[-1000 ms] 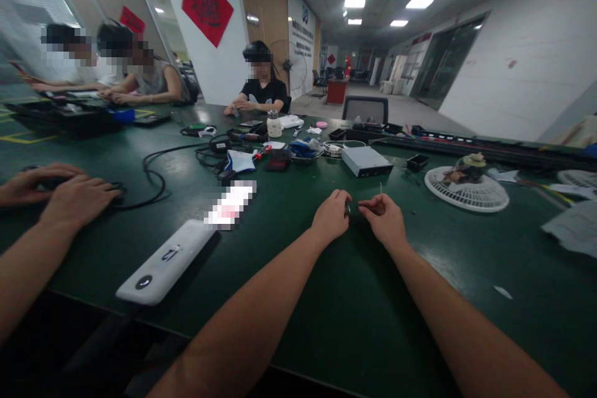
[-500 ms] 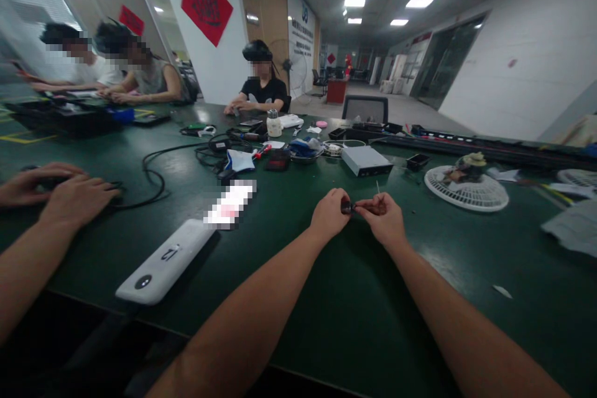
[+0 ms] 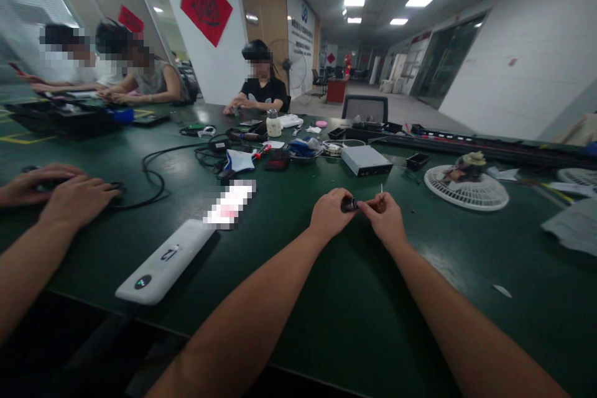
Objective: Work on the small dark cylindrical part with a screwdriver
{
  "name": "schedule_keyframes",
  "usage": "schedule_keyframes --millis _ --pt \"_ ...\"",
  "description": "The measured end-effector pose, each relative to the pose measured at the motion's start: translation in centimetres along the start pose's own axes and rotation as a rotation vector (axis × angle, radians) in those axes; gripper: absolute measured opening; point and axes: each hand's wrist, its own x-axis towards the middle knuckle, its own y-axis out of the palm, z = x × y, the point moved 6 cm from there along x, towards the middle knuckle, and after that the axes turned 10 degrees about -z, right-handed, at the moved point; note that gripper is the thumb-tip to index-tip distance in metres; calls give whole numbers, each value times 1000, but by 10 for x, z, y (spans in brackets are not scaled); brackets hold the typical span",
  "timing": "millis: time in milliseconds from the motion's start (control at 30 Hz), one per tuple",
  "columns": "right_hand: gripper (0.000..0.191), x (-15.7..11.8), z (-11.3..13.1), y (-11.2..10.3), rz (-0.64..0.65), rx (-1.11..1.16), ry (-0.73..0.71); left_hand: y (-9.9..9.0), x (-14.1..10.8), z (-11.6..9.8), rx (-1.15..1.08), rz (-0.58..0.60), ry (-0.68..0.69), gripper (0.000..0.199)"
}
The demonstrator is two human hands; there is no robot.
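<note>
Over the green table (image 3: 326, 298), my two hands meet in front of me. My left hand (image 3: 330, 212) is closed around a small dark cylindrical piece (image 3: 351, 204); its exact kind is too small to make out. The fingertips of my right hand (image 3: 386, 219) pinch at the right end of this piece. A thin pale stick (image 3: 381, 188) pokes upward out of my right hand, its lower part hidden by the fingers. Beyond both hands lies a grey metal box (image 3: 366, 160), like a disc drive.
A white fan grille (image 3: 466, 189) with parts on it lies to the right. On the left are a white power bank (image 3: 163, 264), a lit phone (image 3: 231, 204), cables (image 3: 161, 165) and another person's hands (image 3: 77, 196). Several tools and parts lie farther back; more people sit beyond.
The dark piece shows a little more between my hands, and my right fingertips sit slightly farther right. The pale stick has tilted more upright. The power bank's round display now shows lit marks.
</note>
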Motion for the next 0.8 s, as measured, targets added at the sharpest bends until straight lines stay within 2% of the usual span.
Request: schedule_keyframes --millis 200,300,467,600,800 --pt "43 0 -9 3 95 -112 21 8 -1 -2 -26 101 74 25" --pt "42 0 -9 2 91 -135 15 9 -1 -3 7 105 85 26" --pt "33 -2 2 1 50 -231 -83 6 -1 -4 85 55 61 23" --pt "51 -3 6 -2 -32 -32 -7 -1 0 0 127 -6 1 24" --pt "73 2 8 -15 -202 98 37 -5 0 10 132 -21 -115 24"
